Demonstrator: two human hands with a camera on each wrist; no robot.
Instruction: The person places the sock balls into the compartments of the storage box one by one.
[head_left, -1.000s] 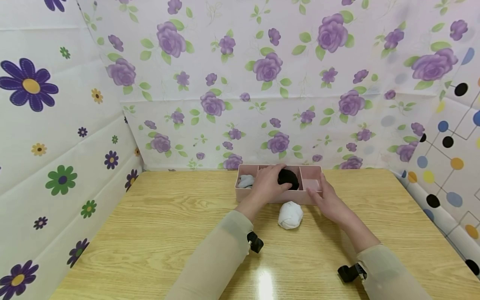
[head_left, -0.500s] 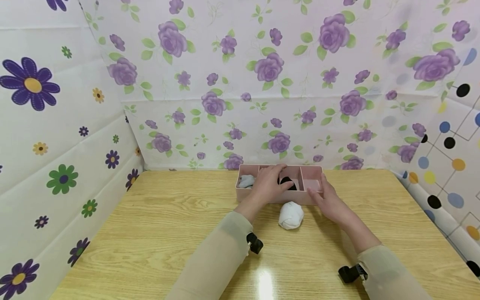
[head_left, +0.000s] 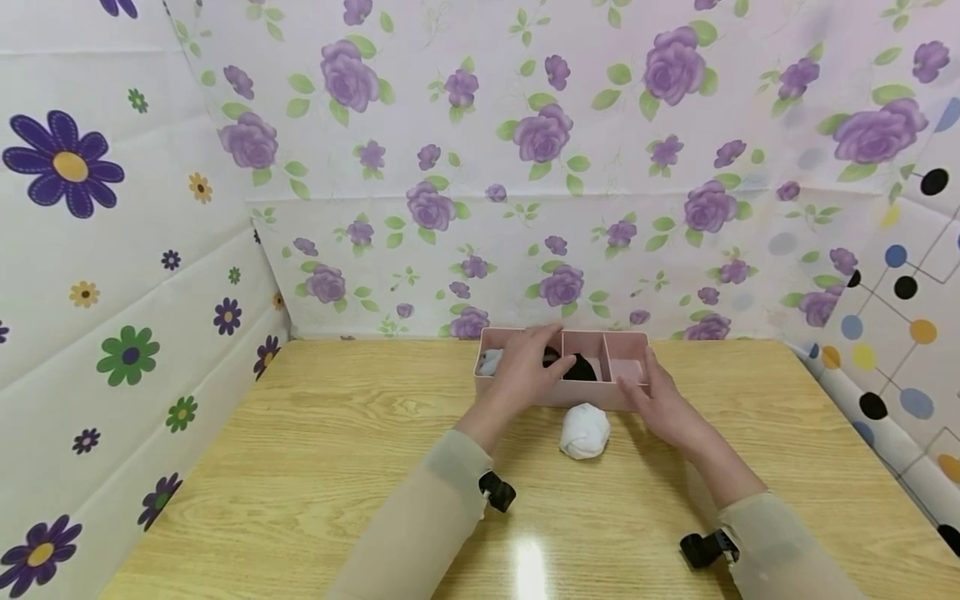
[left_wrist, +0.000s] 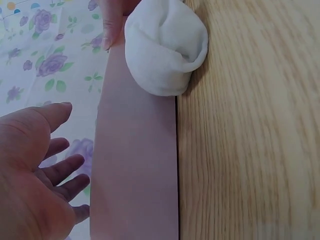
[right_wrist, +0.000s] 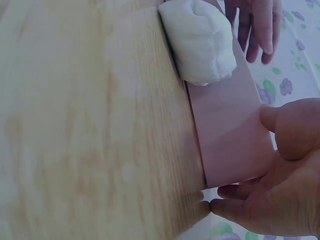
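Note:
A pink divided box (head_left: 585, 394) stands at the back of the table. My left hand (head_left: 522, 371) is over its left half, fingers loosely spread and apart from the box wall in the left wrist view. A black rolled sock (head_left: 581, 367) lies in the compartment right of that hand, and another dark item (head_left: 551, 356) shows partly behind the fingers. A light grey cloth item (head_left: 490, 361) sits in the leftmost compartment, partly covered by the hand. My right hand (head_left: 663, 406) holds the box's right end, thumb on the front rim. In front rests a white rolled sock (head_left: 585, 432).
The rightmost compartment (head_left: 626, 367) shows its bare pink floor. A wood-grain table (head_left: 337, 467) extends to the left and in front. Flower-patterned sheeting (head_left: 420, 275) hangs close behind the box, with more sheeting at both sides.
My left hand first uncovers less of the black sock, then shifts left and withdraws slightly, showing a second dark patch. The right hand keeps its place on the box end.

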